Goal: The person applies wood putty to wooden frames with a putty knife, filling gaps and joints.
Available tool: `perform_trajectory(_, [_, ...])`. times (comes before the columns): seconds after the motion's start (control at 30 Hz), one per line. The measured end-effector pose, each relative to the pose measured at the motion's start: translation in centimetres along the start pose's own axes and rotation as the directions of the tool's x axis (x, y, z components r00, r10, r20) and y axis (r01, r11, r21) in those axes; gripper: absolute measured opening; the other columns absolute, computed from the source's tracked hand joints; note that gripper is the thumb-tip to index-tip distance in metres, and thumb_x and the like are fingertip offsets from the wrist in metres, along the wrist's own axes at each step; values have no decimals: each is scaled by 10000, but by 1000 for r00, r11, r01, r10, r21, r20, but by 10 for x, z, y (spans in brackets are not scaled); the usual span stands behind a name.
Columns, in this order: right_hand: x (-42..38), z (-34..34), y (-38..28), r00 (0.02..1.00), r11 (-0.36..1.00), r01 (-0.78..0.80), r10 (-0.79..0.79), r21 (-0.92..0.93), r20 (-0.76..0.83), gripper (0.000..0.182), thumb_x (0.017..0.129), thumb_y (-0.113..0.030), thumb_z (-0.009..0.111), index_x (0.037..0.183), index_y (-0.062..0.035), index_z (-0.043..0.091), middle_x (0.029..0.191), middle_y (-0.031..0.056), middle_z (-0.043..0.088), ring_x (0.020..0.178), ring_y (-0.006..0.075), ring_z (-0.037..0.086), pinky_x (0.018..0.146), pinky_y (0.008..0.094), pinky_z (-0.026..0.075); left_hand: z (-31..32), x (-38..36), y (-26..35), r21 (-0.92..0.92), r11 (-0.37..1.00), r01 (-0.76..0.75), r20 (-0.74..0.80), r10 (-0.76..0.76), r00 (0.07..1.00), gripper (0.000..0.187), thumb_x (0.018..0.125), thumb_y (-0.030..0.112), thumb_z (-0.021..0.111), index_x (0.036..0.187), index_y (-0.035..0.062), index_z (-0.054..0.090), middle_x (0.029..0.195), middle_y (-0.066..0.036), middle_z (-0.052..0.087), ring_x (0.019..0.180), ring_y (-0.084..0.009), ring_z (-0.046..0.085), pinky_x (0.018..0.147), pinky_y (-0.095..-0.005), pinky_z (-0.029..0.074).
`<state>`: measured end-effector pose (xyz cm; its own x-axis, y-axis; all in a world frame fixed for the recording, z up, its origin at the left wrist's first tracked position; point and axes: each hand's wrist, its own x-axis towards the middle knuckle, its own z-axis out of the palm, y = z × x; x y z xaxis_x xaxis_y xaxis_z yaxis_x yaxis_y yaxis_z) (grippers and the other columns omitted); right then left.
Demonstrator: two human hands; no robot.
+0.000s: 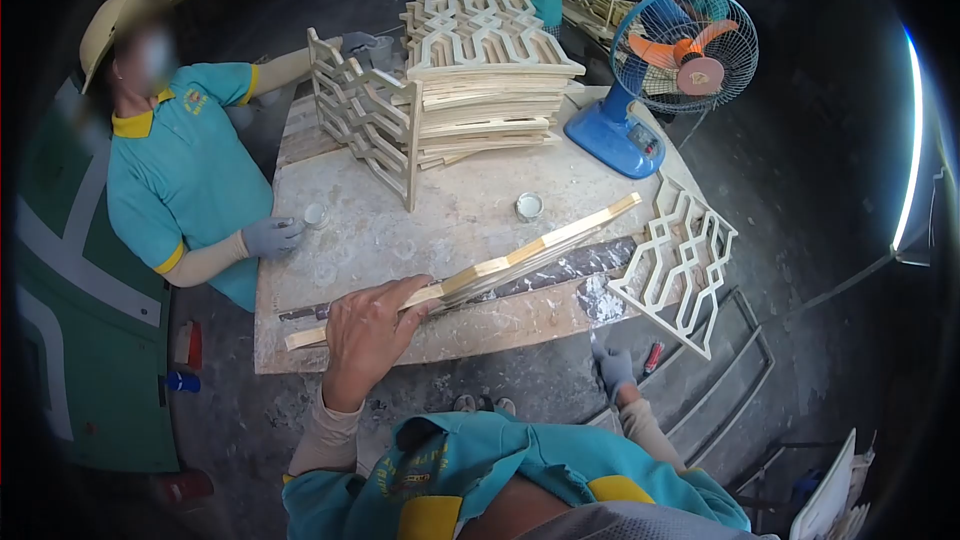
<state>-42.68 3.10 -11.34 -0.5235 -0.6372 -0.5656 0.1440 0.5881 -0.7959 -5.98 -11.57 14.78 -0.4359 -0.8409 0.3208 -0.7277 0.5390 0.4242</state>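
Observation:
My left hand (368, 328), bare, grips the top edge of a long wooden panel (530, 248) that stands on edge across the front of the worktable (460, 215). The panel runs from the table's near left corner up toward the right. My right hand (613, 370), in a grey glove, hangs below the table's front edge with loose fingers and nothing in it. A small red-handled thing (652, 356) lies just right of that hand.
A co-worker in a teal shirt stands at the left, a gloved hand (270, 236) by a small white cup (315, 213). Also there: a second cup (528, 206), stacked lattice panels (490, 70), an upright lattice (365, 118), a blue fan (680, 55), and a lattice (682, 262) leaning at the right.

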Motion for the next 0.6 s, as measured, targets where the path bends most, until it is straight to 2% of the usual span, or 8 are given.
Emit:
perform_trajectory(0.03, [-9,-5,11,1000,1000,-3,3,1,4,431,950,-354,682,650,-51,624,524,28,540,355,128,453,347,300,315,0,-1,0,-16,1000,6,0,-6,1000,301,864,287,746,1106,109,757,1009,-114,753,835,-283,717,748,-371,538])
perform_trajectory(0.13, [-22,-31,27,998,984,-31,41,-176,56,348,929,-291,691,720,-13,687,571,56,612,456,119,547,434,298,417,-5,-2,-5,-10,1000,-28,-55,27,998,334,822,270,775,1096,80,755,993,-119,745,838,-276,681,758,-370,526])
perform_trajectory(0.2, [-30,-45,30,989,915,129,-92,-383,112,299,908,-273,714,802,6,724,600,56,634,510,123,589,489,299,465,-17,-11,-6,40,999,-18,-92,21,996,353,795,255,790,1089,62,752,959,-119,734,830,-272,655,744,-373,514])
perform_trajectory(0.23, [-27,-54,27,989,915,129,-90,-383,119,299,908,-273,714,802,6,724,600,56,634,510,123,589,489,299,465,-24,-15,-8,89,996,-10,-125,21,992,374,767,240,804,1081,45,749,926,-120,723,822,-268,628,731,-375,503])
perform_trajectory(0.3, [-20,-69,10,916,793,398,-371,-461,154,240,909,-230,703,867,3,744,648,58,662,548,123,614,525,310,495,-33,-27,-11,59,998,23,-161,-13,987,397,716,213,824,1062,33,748,850,-106,698,794,-263,597,714,-381,478])
perform_trajectory(0.37, [-35,-72,-34,944,880,319,-329,-351,33,226,933,-205,675,883,5,741,676,67,674,548,124,619,521,310,495,-41,-36,-11,126,991,-38,-162,58,985,418,681,215,845,1050,40,750,810,-84,677,795,-256,591,733,-381,463])
perform_trajectory(0.43, [-23,-86,-54,895,824,427,-444,-371,42,226,955,-211,656,923,0,729,670,56,657,519,119,609,478,288,472,-46,-44,-13,145,989,-37,-162,61,985,426,672,224,848,1046,44,751,812,-78,679,804,-255,593,747,-381,459])
perform_trajectory(0.6, [-34,-60,-124,871,856,465,-488,-226,-57,216,967,-221,651,945,-13,705,639,21,610,452,93,554,413,250,415,-62,-53,-27,243,965,-101,-146,139,979,430,661,239,849,1031,46,749,831,-62,688,824,-254,601,771,-383,453])
